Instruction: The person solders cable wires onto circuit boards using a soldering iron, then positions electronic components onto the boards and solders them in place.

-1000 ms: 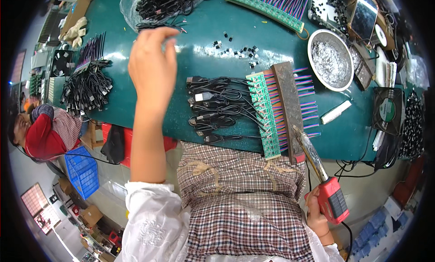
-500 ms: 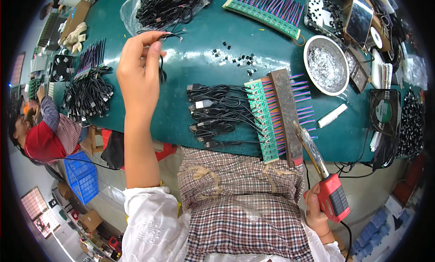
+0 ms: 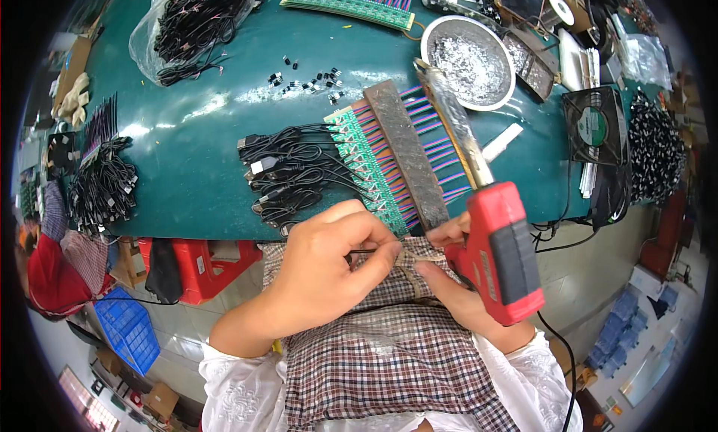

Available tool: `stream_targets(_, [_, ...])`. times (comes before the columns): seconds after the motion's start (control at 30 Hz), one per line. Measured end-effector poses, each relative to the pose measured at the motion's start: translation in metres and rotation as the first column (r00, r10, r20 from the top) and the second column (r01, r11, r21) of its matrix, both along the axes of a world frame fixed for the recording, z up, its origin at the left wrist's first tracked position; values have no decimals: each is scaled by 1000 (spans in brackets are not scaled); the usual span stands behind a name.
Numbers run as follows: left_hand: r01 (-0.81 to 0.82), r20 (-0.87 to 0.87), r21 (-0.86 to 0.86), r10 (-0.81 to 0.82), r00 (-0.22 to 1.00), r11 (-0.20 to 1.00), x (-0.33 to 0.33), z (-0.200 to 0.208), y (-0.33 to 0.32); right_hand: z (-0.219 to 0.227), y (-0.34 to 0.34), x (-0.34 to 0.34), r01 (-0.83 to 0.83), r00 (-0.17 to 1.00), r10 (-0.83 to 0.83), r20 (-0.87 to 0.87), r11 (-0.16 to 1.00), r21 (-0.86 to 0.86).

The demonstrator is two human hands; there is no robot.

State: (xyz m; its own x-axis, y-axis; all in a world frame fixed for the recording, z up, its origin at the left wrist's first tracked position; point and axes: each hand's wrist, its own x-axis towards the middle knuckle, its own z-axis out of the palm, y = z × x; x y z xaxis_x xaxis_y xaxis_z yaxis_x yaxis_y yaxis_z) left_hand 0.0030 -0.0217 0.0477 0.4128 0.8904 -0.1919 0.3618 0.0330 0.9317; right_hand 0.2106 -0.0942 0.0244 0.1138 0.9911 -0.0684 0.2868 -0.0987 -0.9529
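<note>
My left hand [image 3: 321, 264] is closed at the table's near edge, pinching a thin black cable [image 3: 364, 251] between thumb and fingertips; most of the cable is hidden. Just right of it, my right hand [image 3: 460, 301] grips a red and black soldering gun [image 3: 502, 245], its long metal barrel pointing up and away. My right thumb and fingertips are close to the left fingertips. Beyond both hands lies a green circuit board strip [image 3: 359, 167] with black USB cables [image 3: 288, 159] joined on its left and coloured wires on its right. A rusty metal bar [image 3: 406, 155] rests across those wires.
A metal bowl [image 3: 430, 39] of silvery scraps stands far right of centre, with a white stick [image 3: 502, 142] nearer. Small black parts [image 3: 307, 81] lie scattered. A bag of black cables [image 3: 196, 21] and another wired board [image 3: 348, 8] lie behind. A fan [image 3: 594, 125] stands right.
My left hand has come from beside the cable bag down to the near edge, bringing a black cable. My right hand has raised the soldering gun and moved it inward. The view has shifted.
</note>
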Motion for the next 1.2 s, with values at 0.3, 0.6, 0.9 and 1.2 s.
stream_targets(0.3, [107,-79,25,-105,991,994,7,0,-14,-4,1,1,-41,994,45,104,998,-46])
stream_targets(0.6, [121,115,151,-139,984,981,0,1,-20,24,12,22,-54,789,-141,-598,953,-297])
stream_targets(0.9, [-84,47,-36,86,995,996,5,-11,-26,18,6,8,-70,936,6,-351,983,-171])
stream_targets(1.2, [-54,53,-35,56,997,998,9,-11,-30,11,3,-2,-50,948,-11,-318,982,-182])
